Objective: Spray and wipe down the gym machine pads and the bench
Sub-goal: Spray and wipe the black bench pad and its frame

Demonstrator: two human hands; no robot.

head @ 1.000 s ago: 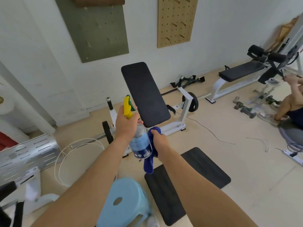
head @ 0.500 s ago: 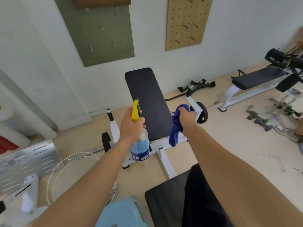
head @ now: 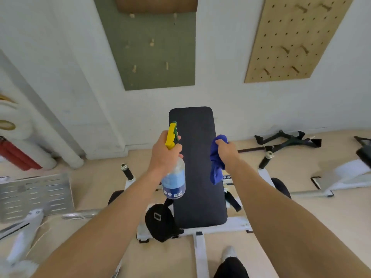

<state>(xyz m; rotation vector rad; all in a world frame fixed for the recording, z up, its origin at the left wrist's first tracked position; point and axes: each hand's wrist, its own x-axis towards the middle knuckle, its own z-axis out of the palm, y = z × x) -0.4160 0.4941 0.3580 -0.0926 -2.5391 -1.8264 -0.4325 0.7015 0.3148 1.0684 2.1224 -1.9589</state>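
— Where is the spray bottle (head: 174, 181)?
— The left hand (head: 164, 155) grips its neck, before the black pad (head: 198, 167), at the left edge.
— And the cloth (head: 215, 169)?
— The right hand (head: 226, 151) clutches it at the right edge.

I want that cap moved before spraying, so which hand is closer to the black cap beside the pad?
Left. The left hand, holding the spray bottle, is above the cap on the pad's left side; the right hand, holding the cloth, is across the pad.
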